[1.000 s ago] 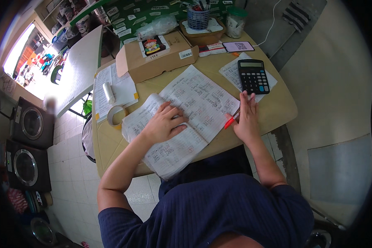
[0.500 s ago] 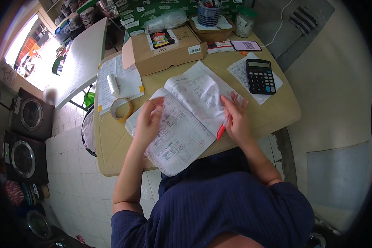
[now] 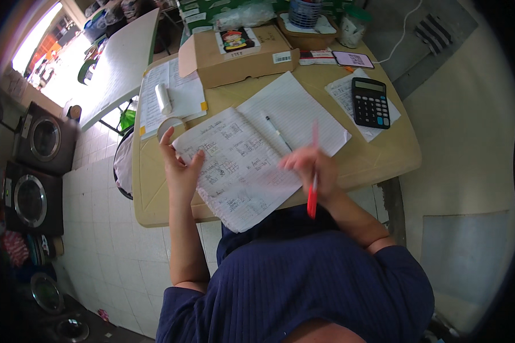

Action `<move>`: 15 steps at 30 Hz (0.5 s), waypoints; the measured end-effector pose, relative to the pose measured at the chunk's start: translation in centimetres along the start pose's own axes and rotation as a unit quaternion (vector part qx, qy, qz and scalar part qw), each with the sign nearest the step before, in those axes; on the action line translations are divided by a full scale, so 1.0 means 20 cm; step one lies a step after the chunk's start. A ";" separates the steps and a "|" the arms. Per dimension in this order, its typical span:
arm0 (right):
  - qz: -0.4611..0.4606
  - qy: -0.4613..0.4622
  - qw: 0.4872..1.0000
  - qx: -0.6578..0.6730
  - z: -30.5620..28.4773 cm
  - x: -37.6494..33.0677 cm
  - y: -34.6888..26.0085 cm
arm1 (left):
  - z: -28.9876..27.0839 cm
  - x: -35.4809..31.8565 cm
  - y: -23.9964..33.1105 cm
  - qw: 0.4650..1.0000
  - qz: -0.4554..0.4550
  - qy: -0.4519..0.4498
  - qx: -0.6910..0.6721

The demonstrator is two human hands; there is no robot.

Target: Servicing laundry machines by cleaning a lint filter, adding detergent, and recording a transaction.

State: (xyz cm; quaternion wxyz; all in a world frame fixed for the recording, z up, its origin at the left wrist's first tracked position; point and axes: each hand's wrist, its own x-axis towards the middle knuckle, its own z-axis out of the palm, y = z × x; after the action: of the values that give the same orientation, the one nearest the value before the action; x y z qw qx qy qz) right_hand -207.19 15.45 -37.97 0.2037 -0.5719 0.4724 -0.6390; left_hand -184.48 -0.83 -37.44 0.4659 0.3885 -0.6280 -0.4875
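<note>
An open notebook (image 3: 234, 166) lies at the table's near edge. Handwriting covers its left page, while its right page (image 3: 309, 117) shows only ruled lines. On that page rests a slim pen with a pale barrel and dark tip (image 3: 277, 132). My left hand (image 3: 180, 168) is at the notebook's left edge, thumb and fingers spread apart, thumb over the page. Partly behind its fingers is a roll of tape (image 3: 176, 124). My right hand (image 3: 320, 174), slightly blurred, holds a red pen (image 3: 312, 200) above the right page's lower edge.
A calculator (image 3: 371, 103) sits on papers at the right, with a lit phone (image 3: 353, 59) behind. At the back stand a cardboard box (image 3: 243, 57), a basket (image 3: 306, 37) and a lidded jar (image 3: 353, 27). Papers with a white tube (image 3: 163, 98) lie at the left.
A page has turned to the left, exposing the ruled right page and the pale pen. My left hand moved left to the notebook's edge; my right hand moved slightly down and left with the red pen.
</note>
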 end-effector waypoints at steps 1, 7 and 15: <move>0.071 0.070 0.995 -0.016 -0.04 0.04 0.04 | 0.00 -0.01 -0.01 1.000 -0.001 0.004 0.002; 0.020 -0.042 0.917 -0.397 -0.15 0.14 0.21 | -0.06 -0.08 -0.07 0.957 0.043 -0.059 0.281; -0.017 -0.084 0.918 -0.388 -0.04 0.17 0.13 | -0.01 -0.13 -0.06 0.947 0.043 -0.032 0.315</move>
State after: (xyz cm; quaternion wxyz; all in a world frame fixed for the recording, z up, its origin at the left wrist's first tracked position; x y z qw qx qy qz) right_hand -209.58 11.76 -38.30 -0.0064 -0.6656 0.6543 -0.3589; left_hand -183.52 1.30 -39.09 0.3193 0.4724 -0.7805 -0.2564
